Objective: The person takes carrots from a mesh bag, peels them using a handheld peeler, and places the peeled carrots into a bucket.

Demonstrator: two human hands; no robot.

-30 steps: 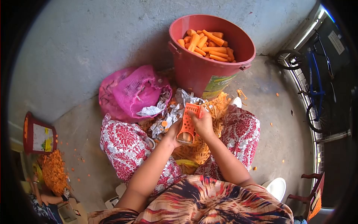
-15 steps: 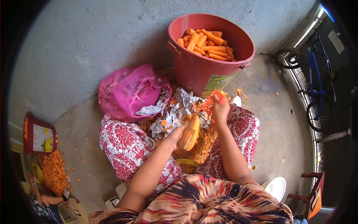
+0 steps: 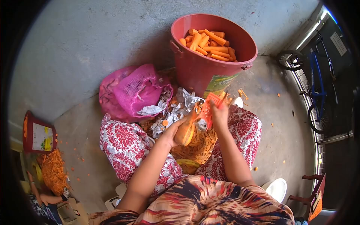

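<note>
My left hand (image 3: 171, 132) is wrapped round a partly peeled carrot (image 3: 185, 134), its thick end toward me. In my right hand (image 3: 220, 114) is an orange peeler with a perforated body (image 3: 207, 109), slightly blurred, at the far end of the carrot. Beneath both hands lies a heap of carrot peelings (image 3: 200, 148), with crumpled silvery paper (image 3: 186, 98) beyond it. Beyond my hands a large red tub (image 3: 191, 75) holds several peeled carrots (image 3: 213, 47). A pink mesh bag (image 3: 131, 92) with dark contents sits to the left of the paper.
At the far left stand a smaller red bucket (image 3: 40, 138) and a pile of peelings (image 3: 54, 172), near another person's arm (image 3: 36, 193). A white lid-like object (image 3: 276, 189) and a red chair (image 3: 317, 195) are at the lower right. A blue bicycle (image 3: 317, 86) stands at the right.
The peeler has come off the carrot and out to the right, turning in my right hand, then shifted slightly nearer me. The carrot has come into view and changed its tilt in my left hand.
</note>
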